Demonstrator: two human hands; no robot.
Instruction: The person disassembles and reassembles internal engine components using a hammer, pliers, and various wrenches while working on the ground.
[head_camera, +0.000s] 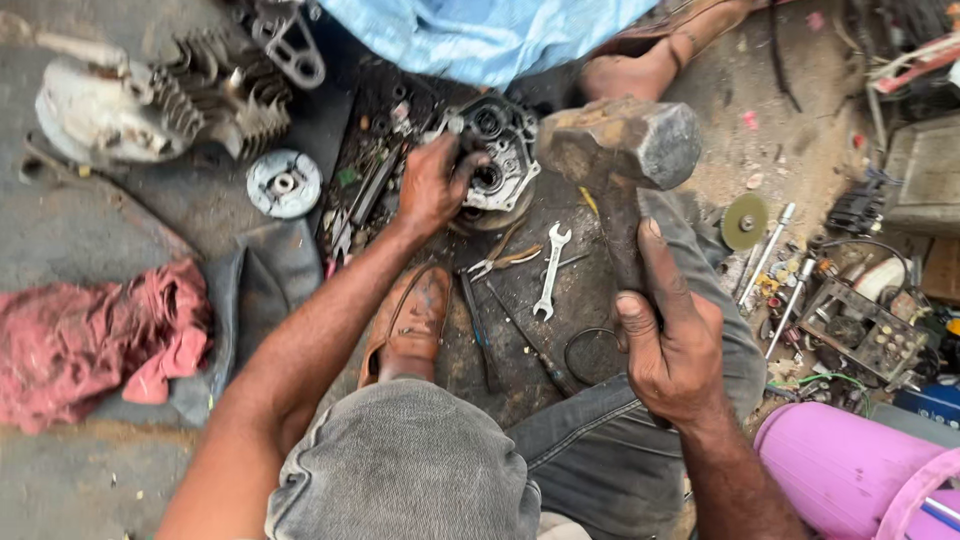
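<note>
R hand (672, 345) grips the dark wooden handle of a heavy, rusty steel sledge-type hammer (622, 145); fingers wrapped tight, thumb laid along the handle. Hammer long axis runs near-far in view, handle toward the person, head at the far end, raised above the work. Head is a blunt block, its own axis lying L-R, the grey worn face pointing right; surface pitted, brown-grey.

L hand (432, 185) is closed on a grey cast-metal engine casing (500, 160), fingers curled over its near-left edge, pressing into the round bore. Casing sits flat on the ground, just left of and beneath the hammer head; greasy, w/ bearing seats and bolt holes showing.

Near the casing: silver open-end spanner (549, 270), long axis roughly near-far; pliers (505, 260) just left of it; thin black ring (588, 350) by the R wrist. Brown leather shoe (412, 320) planted btwn the arms, grey denim knees below.

Left side: finned aluminium cylinder block (215, 95), round silver disc part (284, 183), crumpled red-pink rag (95, 335). Right side: green abrasive disc (745, 221), screwdrivers, a tray of small parts, pink plastic bucket (850, 470) at the corner.

Surface: oily black mat over dusty concrete/dirt floor. Blue cloth (480, 35) at the far edge; another person's foot (640, 70) beside it.
</note>
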